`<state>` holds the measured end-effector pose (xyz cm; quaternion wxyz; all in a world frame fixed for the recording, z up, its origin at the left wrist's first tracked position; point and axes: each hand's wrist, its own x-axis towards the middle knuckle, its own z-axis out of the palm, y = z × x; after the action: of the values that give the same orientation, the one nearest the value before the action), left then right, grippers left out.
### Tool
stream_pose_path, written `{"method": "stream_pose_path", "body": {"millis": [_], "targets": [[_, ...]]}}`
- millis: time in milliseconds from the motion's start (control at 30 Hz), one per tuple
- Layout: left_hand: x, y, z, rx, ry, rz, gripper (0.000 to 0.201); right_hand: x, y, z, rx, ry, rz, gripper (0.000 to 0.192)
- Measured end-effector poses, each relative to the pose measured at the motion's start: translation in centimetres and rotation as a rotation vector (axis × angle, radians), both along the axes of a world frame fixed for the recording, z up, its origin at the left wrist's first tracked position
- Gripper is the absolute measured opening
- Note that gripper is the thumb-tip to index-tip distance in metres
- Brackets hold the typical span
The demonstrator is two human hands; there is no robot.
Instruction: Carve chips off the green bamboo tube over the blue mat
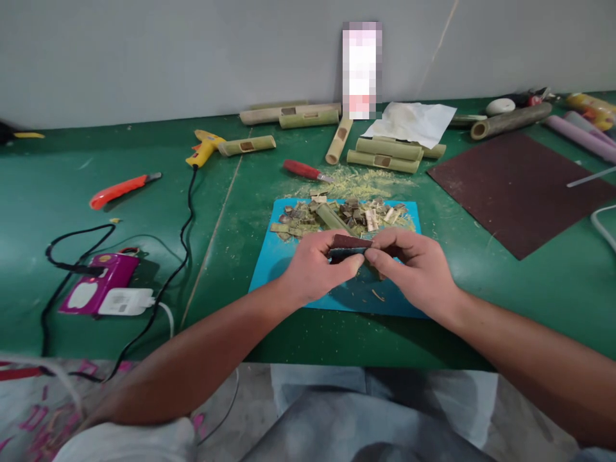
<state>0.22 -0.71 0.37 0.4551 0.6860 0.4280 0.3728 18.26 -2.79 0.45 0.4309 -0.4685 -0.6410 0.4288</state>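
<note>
Both hands grip a small folded piece of sandpaper (353,242), reddish brown on top with a dark edge below. My left hand (321,264) pinches its left end between thumb and fingers. At the other end, the thumb and fingers of my right hand (414,263) close on it, and the two thumbs nearly meet. Beneath the hands lies a blue mat (267,269). Bamboo chips (298,215) and a longer bamboo strip (332,217) are heaped along its far side. A small brown piece under my right hand is mostly hidden.
A red-handled knife (303,169) lies beyond the mat near sawdust. Several cut bamboo tubes (385,162) rest at the back. A large brown sheet (520,192) is on the right. To the left are an orange cutter (120,191), yellow glue gun (206,146) and corded purple power strip (99,282).
</note>
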Motion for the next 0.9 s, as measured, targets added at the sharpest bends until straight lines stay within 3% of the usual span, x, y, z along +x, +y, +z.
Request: {"method": "stream_pose_path", "body": {"millis": [200, 400, 600, 700, 900], "targets": [[-0.2, -0.3, -0.1, -0.037, 0.005, -0.045, 0.014, 0.0, -0.1, 0.3, 0.009, -0.007, 0.019, 0.019], [-0.1, -0.2, 0.2, 0.082, 0.025, -0.067, 0.028, -0.2, -0.1, 0.3, 0.006, 0.022, 0.011, 0.016], [0.1, -0.1, 0.7, 0.080, 0.128, -0.207, 0.025, 0.0, -0.1, -0.1, -0.034, 0.026, -0.052, 0.016], [-0.3, -0.2, 0.7, 0.064, 0.122, -0.154, 0.015, 0.2, -0.2, 0.1, -0.031, 0.046, -0.117, 0.015], [-1.0, 0.0, -0.4, 0.022, -0.035, -0.028, 0.030, 0.3, 0.1, 0.5, -0.089, 0.138, -0.172, 0.017]]}}
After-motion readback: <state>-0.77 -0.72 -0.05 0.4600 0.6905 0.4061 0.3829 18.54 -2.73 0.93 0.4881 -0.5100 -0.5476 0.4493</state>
